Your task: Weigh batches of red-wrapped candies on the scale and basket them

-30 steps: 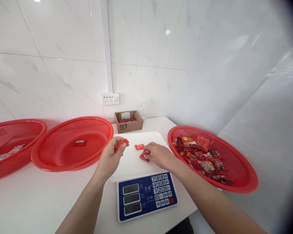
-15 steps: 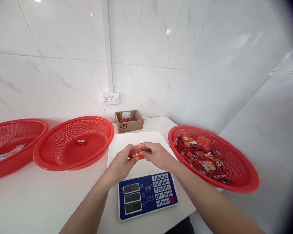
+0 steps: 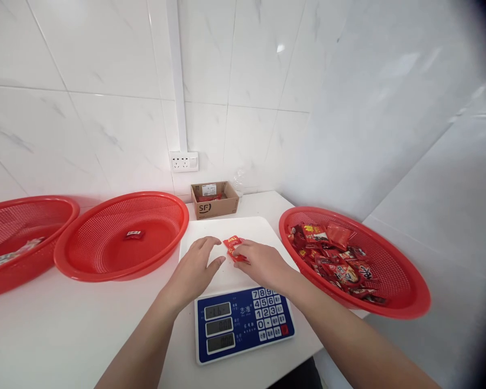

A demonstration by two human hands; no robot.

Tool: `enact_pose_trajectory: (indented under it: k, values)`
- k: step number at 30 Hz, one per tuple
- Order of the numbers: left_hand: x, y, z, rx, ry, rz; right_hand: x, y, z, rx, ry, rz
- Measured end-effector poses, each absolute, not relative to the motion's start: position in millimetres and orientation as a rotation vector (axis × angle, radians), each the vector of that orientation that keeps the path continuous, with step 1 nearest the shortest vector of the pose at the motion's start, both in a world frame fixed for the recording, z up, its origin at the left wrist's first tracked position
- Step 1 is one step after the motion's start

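Note:
Over the white pan of a digital scale [image 3: 204, 278], my right hand [image 3: 263, 263] has its fingers closed on small red snack packets [image 3: 232, 243] with yellow lettering. The packets overlap, and the fingers cover part of them, so I cannot tell how many there are. To their left, my left hand [image 3: 196, 268] is open and holds nothing, thumb and fingers apart, a short gap from the packets. The scale's blue panel [image 3: 245, 324] with its keypad and displays lies nearest me.
A red basket [image 3: 409, 275] of mixed red packets stands at right. Left of the scale, another red basket [image 3: 85, 265] holds one small packet [image 3: 134, 235]; a further basket [image 3: 60, 216] is at far left. Behind stand a cardboard box [image 3: 218, 208] and a clear plastic item [image 3: 238, 181].
My left hand has let go of the red packets and drawn away to the left, its fingers spreading. The right hand still holds the packets above the pan.

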State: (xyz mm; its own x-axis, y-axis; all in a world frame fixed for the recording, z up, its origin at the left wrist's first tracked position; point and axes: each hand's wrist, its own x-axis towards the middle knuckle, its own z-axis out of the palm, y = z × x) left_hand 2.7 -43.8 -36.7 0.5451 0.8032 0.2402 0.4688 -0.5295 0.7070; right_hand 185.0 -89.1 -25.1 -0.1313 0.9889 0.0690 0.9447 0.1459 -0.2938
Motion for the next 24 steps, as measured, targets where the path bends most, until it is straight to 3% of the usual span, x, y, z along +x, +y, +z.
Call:
enact_pose_trajectory:
  k: [10, 16, 24]
  values:
    - [1.1, -44.2, -36.0, 2.201, 0.987, 0.739, 186.5, -82.8, -30.0, -1.635, -2.23, 0.403]
    - [-1.0, -43.1, -35.0, 2.219, 1.008, 0.713, 187.8, -86.1, -29.5, -1.803, -2.201, 0.22]
    - [-1.7, -44.3, -31.1, 2.344, 1.072, 0.609, 182.5, -85.2, -34.2, -1.793, -2.337, 0.267]
